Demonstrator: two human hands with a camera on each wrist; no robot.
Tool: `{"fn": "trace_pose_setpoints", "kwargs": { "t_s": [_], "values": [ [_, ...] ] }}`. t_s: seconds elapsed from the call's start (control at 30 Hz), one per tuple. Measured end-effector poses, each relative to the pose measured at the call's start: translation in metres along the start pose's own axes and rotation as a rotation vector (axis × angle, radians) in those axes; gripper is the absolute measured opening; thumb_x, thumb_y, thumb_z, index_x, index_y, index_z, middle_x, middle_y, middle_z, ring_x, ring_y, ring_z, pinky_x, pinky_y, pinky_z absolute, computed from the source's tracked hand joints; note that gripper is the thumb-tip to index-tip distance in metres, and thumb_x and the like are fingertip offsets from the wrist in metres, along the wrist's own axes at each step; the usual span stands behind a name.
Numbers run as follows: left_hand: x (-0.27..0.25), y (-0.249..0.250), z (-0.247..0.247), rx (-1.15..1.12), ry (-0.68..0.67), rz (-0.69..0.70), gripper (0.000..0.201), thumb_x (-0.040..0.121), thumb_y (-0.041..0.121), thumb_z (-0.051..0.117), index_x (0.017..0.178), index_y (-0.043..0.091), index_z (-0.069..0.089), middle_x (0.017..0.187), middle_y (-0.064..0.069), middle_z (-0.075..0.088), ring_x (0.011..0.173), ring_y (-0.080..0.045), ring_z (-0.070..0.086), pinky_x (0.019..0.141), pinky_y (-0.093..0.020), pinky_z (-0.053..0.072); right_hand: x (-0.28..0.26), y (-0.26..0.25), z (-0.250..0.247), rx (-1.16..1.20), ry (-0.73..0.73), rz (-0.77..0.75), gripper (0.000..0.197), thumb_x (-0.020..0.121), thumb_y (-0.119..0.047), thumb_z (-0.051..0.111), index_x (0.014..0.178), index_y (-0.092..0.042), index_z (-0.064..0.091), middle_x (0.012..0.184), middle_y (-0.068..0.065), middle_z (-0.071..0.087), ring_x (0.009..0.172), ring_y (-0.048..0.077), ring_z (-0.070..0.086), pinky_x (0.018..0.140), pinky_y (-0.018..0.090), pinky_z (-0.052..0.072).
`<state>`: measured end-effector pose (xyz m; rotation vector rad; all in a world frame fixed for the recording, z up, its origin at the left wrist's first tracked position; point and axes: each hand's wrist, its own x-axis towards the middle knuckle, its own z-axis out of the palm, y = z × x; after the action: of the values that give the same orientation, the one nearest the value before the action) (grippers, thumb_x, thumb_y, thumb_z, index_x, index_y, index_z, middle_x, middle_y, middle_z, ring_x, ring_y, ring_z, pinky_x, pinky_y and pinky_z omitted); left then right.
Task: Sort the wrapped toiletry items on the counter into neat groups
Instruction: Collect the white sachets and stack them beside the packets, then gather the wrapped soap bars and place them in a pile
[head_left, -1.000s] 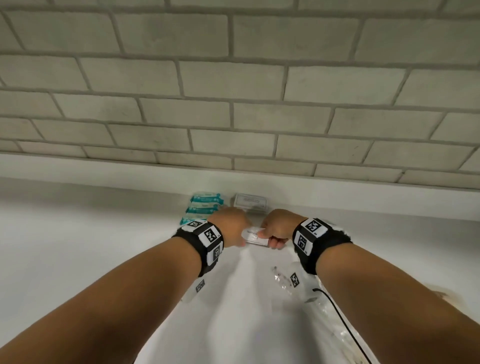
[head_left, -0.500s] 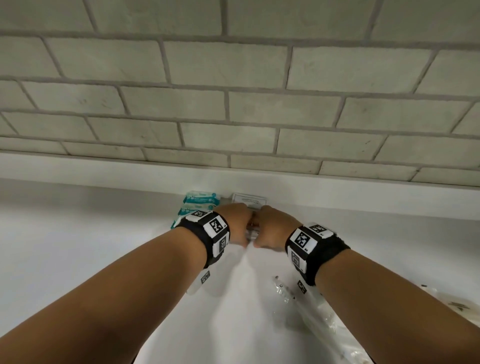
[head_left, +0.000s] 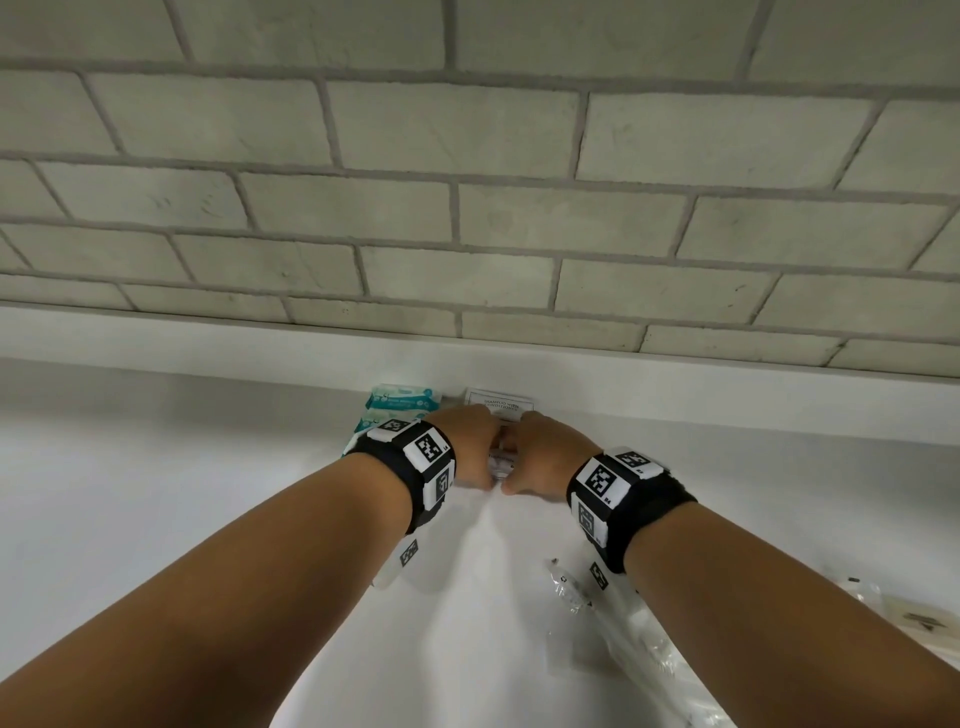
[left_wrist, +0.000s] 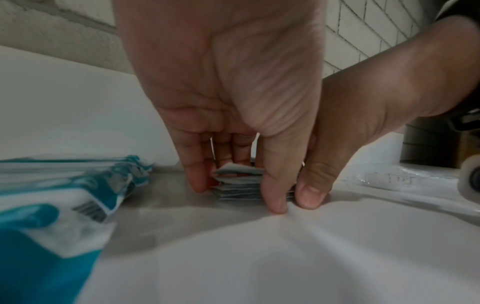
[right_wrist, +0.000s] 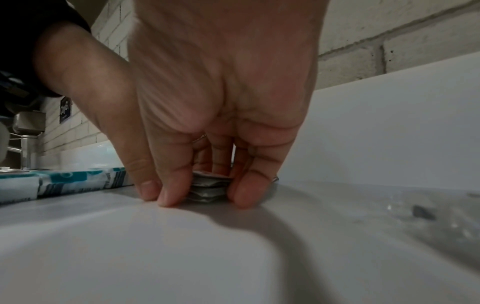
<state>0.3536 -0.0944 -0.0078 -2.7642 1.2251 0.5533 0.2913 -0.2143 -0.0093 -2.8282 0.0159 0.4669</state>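
Observation:
A small stack of white sachets (left_wrist: 239, 183) lies on the white counter near the back ledge. My left hand (left_wrist: 237, 193) pinches its left side with fingers and thumb. My right hand (right_wrist: 205, 198) grips the same stack (right_wrist: 209, 191) from the right. In the head view the left hand (head_left: 478, 457) and right hand (head_left: 530, 457) meet over the stack and hide most of it. One white shampoo sachet (head_left: 500, 402) lies flat just behind them. A row of teal-and-white packets (head_left: 400, 402) sits to the left, beside the stack.
Clear plastic-wrapped items (head_left: 623, 623) lie at the lower right, with a beige packet (head_left: 919, 618) further right. A white ledge and a grey brick wall (head_left: 467, 234) close off the back. A metal tap (right_wrist: 26, 144) stands far left.
A second ago my right hand held a sachet between the hands. Both hands have since moved back toward the wall and closed together around the stack.

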Motion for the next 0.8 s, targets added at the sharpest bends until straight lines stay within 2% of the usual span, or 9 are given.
{"fn": "trace_pose_setpoints", "kwargs": {
  "t_s": [0.13, 0.23, 0.3, 0.37, 0.47, 0.53, 0.63, 0.7, 0.8],
  "values": [
    [-0.004, -0.001, 0.002, -0.023, 0.042, -0.009, 0.031, 0.070, 0.035, 0.072, 0.095, 0.020, 0.063, 0.094, -0.001, 0.062, 0.083, -0.021, 0.063, 0.071, -0.030, 0.053, -0.003, 0.001, 0.001, 0.006, 0.007, 0.021, 0.069, 0.070, -0.033, 0.077, 0.132, -0.018, 0.050, 0.126, 0.008, 0.049, 0.104, 0.027, 0.059, 0.089, 0.036, 0.051],
    [-0.016, -0.002, 0.001, 0.013, 0.107, -0.030, 0.062, 0.067, 0.046, 0.074, 0.119, 0.018, 0.054, 0.115, -0.001, 0.055, 0.099, -0.021, 0.057, 0.082, -0.034, 0.051, -0.015, 0.004, -0.005, 0.048, 0.035, 0.062, 0.082, 0.069, -0.031, 0.078, 0.138, -0.018, 0.037, 0.127, 0.007, 0.048, 0.107, 0.027, 0.058, 0.087, 0.037, 0.051],
    [-0.028, -0.001, 0.000, 0.031, 0.205, -0.048, 0.074, 0.063, 0.053, 0.074, 0.123, 0.019, 0.048, 0.118, -0.001, 0.050, 0.104, -0.022, 0.052, 0.086, -0.035, 0.049, -0.029, 0.008, -0.011, 0.055, 0.074, 0.079, 0.075, 0.070, -0.029, 0.076, 0.134, -0.018, 0.038, 0.117, 0.005, 0.055, 0.095, 0.023, 0.061, 0.076, 0.032, 0.052],
    [-0.043, 0.003, 0.000, 0.030, 0.284, -0.051, 0.074, 0.063, 0.057, 0.072, 0.121, 0.016, 0.048, 0.116, -0.004, 0.049, 0.102, -0.024, 0.051, 0.086, -0.035, 0.048, -0.051, 0.016, -0.019, 0.050, 0.091, 0.093, 0.056, 0.076, -0.025, 0.070, 0.125, -0.017, 0.045, 0.105, 0.003, 0.060, 0.084, 0.017, 0.060, 0.067, 0.026, 0.049],
    [-0.066, 0.012, 0.006, 0.000, 0.323, -0.028, 0.062, 0.071, 0.055, 0.070, 0.113, 0.013, 0.053, 0.111, -0.007, 0.052, 0.095, -0.026, 0.055, 0.082, -0.035, 0.048, -0.090, 0.032, -0.026, 0.020, 0.076, 0.131, 0.050, 0.081, -0.031, 0.068, 0.126, -0.016, 0.051, 0.118, 0.006, 0.057, 0.100, 0.022, 0.057, 0.080, 0.030, 0.048],
    [-0.084, 0.025, 0.014, -0.075, 0.268, 0.020, 0.051, 0.074, 0.052, 0.069, 0.107, 0.016, 0.056, 0.106, -0.003, 0.054, 0.095, -0.024, 0.055, 0.083, -0.035, 0.047, -0.119, 0.039, -0.021, 0.037, 0.056, 0.114, 0.035, 0.080, -0.035, 0.069, 0.111, -0.023, 0.057, 0.114, 0.001, 0.058, 0.100, 0.020, 0.057, 0.080, 0.030, 0.045],
    [-0.117, 0.058, 0.029, -0.088, 0.090, 0.134, 0.039, 0.078, 0.051, 0.066, 0.103, 0.023, 0.056, 0.104, 0.006, 0.052, 0.098, -0.016, 0.052, 0.086, -0.032, 0.044, -0.171, 0.033, -0.003, 0.071, -0.096, 0.036, 0.016, 0.079, -0.036, 0.070, 0.090, -0.032, 0.060, 0.100, -0.010, 0.062, 0.089, 0.011, 0.058, 0.073, 0.028, 0.044],
    [-0.140, 0.087, 0.041, -0.086, 0.001, 0.235, 0.038, 0.079, 0.054, 0.065, 0.101, 0.025, 0.057, 0.100, 0.008, 0.052, 0.094, -0.014, 0.052, 0.083, -0.029, 0.043, -0.204, 0.023, 0.012, 0.045, -0.207, -0.020, 0.016, 0.078, -0.037, 0.070, 0.091, -0.030, 0.064, 0.096, -0.012, 0.062, 0.088, 0.010, 0.059, 0.074, 0.029, 0.049],
    [-0.167, 0.124, 0.062, -0.103, -0.147, 0.311, 0.043, 0.074, 0.056, 0.068, 0.098, 0.024, 0.053, 0.099, 0.007, 0.054, 0.092, -0.016, 0.053, 0.080, -0.032, 0.047, -0.241, 0.016, 0.041, -0.065, -0.335, -0.082, 0.031, 0.076, -0.041, 0.072, 0.103, -0.030, 0.064, 0.102, -0.013, 0.053, 0.094, 0.013, 0.055, 0.081, 0.033, 0.050]
  ]
}}
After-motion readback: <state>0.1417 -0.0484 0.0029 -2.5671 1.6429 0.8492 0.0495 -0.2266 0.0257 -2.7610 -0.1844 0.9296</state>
